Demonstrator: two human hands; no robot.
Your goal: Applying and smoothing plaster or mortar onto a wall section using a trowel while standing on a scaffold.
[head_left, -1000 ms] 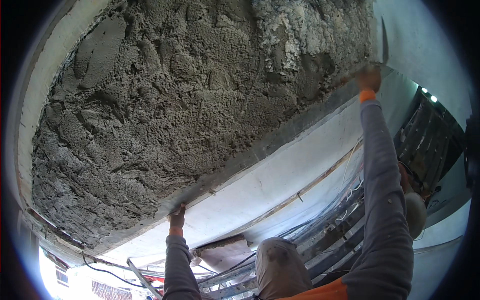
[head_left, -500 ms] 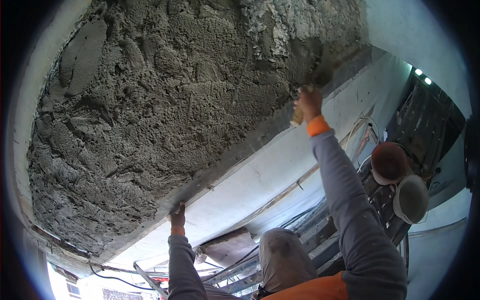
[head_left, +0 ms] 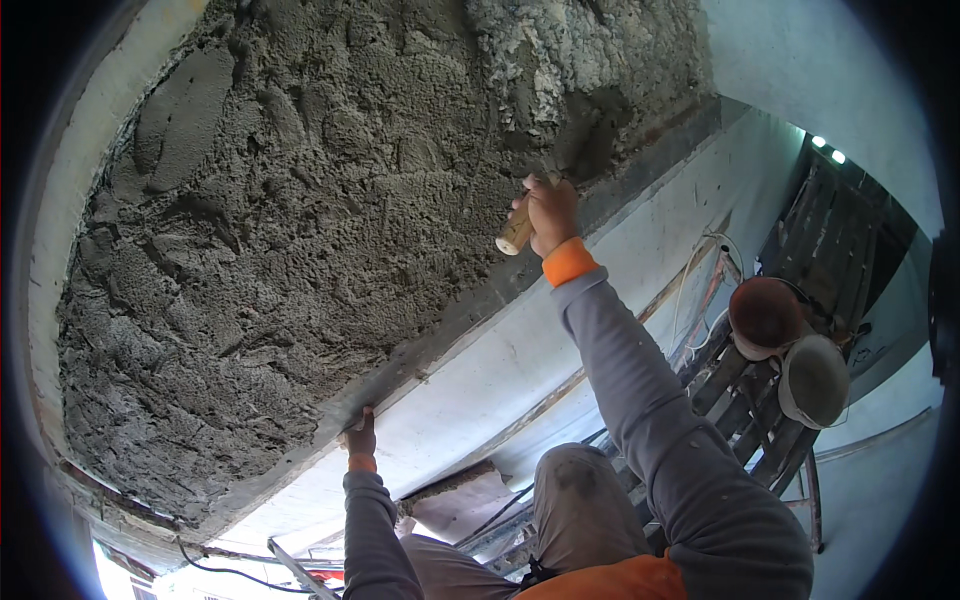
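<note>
Wet grey mortar, rough and lumpy, covers the large surface in front of and above me. My right hand is closed round the wooden handle of a trowel, close to the mortar's lower right border. The trowel's blade is hard to make out against the mortar. A smooth, darker patch of mortar lies just beyond that hand. Farther left and lower, my left hand grips the long grey edge strip that runs slantwise below the mortar; its fingertips are partly hidden.
A pale wall drops below the strip. A reddish bucket and a whitish bucket stand on slatted planks at right. My bent knee is below. A dark cable hangs at lower left.
My right hand has moved left with the trowel, whose handle shows more fully now. My left hand keeps its place on the strip. The view has shifted slightly.
</note>
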